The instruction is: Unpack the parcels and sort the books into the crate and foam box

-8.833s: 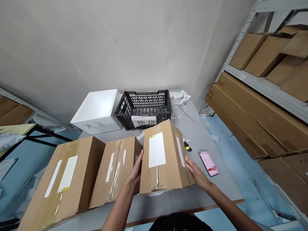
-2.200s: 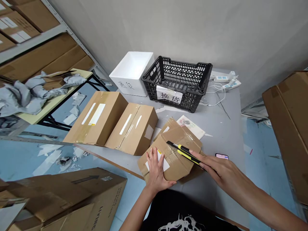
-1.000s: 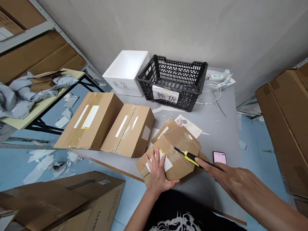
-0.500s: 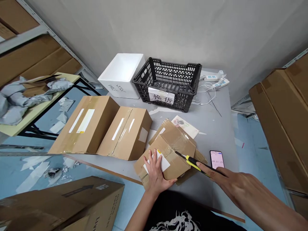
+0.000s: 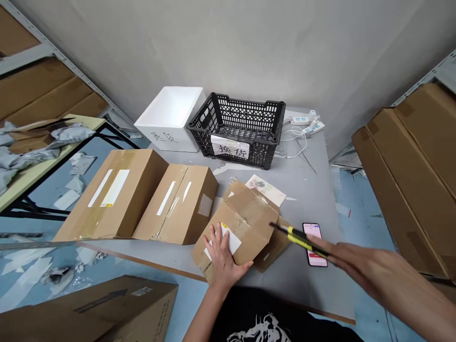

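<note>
head view: the left hand point(image 5: 225, 266) lies flat, fingers spread, on the label side of the taped carton point(image 5: 246, 232); it presses and encloses nothing. the taped carton sits askew at the near edge of the surface point(image 5: 302, 199), about mid-length. the right hand point(image 5: 377, 270) is closed around the handle of the yellow-and-black utility knife point(image 5: 299, 238), blade directed at the carton's right side. because the knife is blurred, contact between blade and carton cannot be confirmed. the phone point(image 5: 315, 244) lies near the right edge of the surface, partly covered by the knife. the printed pad point(image 5: 266, 190) lies just beyond the carton. the smaller carton point(image 5: 180, 204) and the large carton point(image 5: 117, 190) stand side by side toward the left end. the black crate point(image 5: 245, 154) stands at the far edge, beside the white foam box point(image 5: 167, 137).
</note>
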The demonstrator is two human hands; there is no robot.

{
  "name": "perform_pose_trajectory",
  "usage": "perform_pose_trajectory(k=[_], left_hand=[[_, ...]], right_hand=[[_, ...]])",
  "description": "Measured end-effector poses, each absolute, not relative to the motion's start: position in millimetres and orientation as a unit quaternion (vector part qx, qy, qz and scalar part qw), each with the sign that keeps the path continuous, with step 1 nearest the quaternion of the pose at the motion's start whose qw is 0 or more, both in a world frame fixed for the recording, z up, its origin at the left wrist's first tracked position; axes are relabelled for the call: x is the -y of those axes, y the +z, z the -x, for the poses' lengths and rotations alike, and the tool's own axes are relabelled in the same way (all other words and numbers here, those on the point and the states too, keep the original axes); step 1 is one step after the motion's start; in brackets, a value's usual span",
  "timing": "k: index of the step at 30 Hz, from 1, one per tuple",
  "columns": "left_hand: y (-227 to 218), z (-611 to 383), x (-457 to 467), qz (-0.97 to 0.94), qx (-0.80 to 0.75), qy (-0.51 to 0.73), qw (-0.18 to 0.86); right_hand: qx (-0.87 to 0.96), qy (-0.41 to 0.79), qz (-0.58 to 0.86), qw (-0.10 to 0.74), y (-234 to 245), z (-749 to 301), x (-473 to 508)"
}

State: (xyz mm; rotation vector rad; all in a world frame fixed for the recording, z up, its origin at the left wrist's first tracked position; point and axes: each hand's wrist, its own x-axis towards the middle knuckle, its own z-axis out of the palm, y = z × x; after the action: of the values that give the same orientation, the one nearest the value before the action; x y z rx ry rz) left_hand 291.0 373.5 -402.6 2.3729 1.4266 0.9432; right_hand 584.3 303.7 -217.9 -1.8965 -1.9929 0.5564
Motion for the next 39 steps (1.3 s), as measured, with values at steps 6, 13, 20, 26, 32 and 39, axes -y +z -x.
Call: perform_pose_trajectory(k=[6, 13, 20, 26, 32, 39], left_hand=[[-400, -310, -382, -0.778, -0.549, 0.282, 0.119], [-388, -313, -413, -0.767, -0.598, 0.147, 0.18], [-358, -273, -461, -0.736, -0.632, 0.032, 0.239], [-360, -307, -443, -0.719, -0.638, 0.03, 0.274], [-402, -342, -437, -0.691, -0.594, 0.224, 0.347], [-416, -382, -443, -0.697, -0.491, 0.305, 0.424]], right_hand=[[0.418, 0.35, 0.726, 0.419, -288, -565, -332], [0.255, 0.43, 0.686, 0.529, -369, -489, -329], [0.289, 0.391, 0.714, 0.504, -361, -484, -361], [0.374, 0.354, 0.702, 0.492, -347, -524, -421], [0.496, 0.22, 0.793, 0.276, -319, -552, -436], [0.537, 0.056, 0.834, 0.114, -304, -529, -424]])
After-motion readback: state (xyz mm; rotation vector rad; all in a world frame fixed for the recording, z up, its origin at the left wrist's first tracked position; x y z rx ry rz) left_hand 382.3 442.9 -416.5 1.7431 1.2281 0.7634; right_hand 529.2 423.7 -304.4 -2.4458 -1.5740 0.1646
